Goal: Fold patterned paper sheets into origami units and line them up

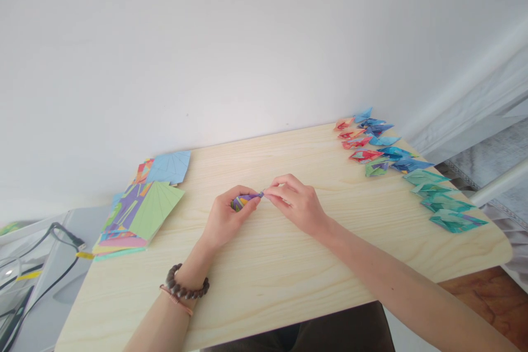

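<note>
Near the middle of the table, my left hand [228, 213] grips a small folded paper piece [243, 201], coloured purple, green and orange. Its thumb lies along the near side, and the fingers hide part of the paper. My right hand [297, 201] pinches the narrow pointed end of the same paper between thumb and fingertips. A bracelet of dark beads [186, 284] and a thin copper-coloured band [176, 299] are on my left wrist.
Patterned paper sheets [159, 209] with printed fold lines lie stacked at the left. Rows of folded paper boats in red [357, 144], blue [395, 153] and green [444, 203] stand at the right. Cables [45, 286] lie on a grey surface beyond the left edge. A white wall [247, 55] backs the table.
</note>
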Tool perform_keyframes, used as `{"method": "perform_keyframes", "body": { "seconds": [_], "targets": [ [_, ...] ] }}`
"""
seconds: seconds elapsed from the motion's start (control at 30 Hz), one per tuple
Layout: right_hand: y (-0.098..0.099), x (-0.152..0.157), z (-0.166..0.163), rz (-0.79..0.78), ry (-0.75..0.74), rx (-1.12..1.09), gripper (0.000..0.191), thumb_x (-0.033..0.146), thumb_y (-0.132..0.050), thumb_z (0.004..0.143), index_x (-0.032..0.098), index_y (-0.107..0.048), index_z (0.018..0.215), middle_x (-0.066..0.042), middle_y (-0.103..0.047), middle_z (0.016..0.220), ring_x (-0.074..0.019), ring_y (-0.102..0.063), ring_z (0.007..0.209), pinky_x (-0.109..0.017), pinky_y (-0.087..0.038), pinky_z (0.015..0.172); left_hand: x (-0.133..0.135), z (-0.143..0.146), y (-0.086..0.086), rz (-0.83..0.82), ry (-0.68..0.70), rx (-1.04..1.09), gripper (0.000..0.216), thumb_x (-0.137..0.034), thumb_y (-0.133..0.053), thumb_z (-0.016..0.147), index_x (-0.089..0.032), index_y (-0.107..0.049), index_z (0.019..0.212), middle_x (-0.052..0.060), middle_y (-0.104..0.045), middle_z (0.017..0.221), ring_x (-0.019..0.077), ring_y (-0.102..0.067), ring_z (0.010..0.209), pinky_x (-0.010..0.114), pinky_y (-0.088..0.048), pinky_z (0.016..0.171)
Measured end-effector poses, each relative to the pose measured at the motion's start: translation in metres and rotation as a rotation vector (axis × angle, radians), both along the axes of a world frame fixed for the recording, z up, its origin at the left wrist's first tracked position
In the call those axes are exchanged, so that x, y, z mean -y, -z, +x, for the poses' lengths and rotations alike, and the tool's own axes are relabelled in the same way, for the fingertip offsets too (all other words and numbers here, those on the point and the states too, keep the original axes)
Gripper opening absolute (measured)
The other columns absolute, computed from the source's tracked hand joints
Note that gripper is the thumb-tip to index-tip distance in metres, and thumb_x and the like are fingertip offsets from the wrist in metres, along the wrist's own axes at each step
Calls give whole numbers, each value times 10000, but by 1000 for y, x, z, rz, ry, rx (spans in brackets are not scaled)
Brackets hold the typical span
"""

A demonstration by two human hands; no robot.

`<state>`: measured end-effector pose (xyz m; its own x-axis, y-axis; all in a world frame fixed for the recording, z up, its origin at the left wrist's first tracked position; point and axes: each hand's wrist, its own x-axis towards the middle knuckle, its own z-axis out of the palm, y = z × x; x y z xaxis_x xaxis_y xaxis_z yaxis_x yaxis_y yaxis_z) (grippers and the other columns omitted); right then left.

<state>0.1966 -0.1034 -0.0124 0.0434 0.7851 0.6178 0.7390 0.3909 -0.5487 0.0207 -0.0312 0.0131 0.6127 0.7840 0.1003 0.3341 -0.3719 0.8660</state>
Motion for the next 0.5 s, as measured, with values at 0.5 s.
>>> {"method": "perform_keyframes", "body": {
  "seconds": [0.5],
  "targets": [
    [0, -1, 0, -175, -40, -75, 83, 242, -530, 855, 200, -601, 850, -41, -518, 1079, -77, -569, 685, -202, -451, 567, -1, 0, 4, 299, 121, -13, 119, -218, -543, 844, -186, -637, 909, 44, -621, 894, 140, -581, 808, 240, -465, 701]
  ]
}}
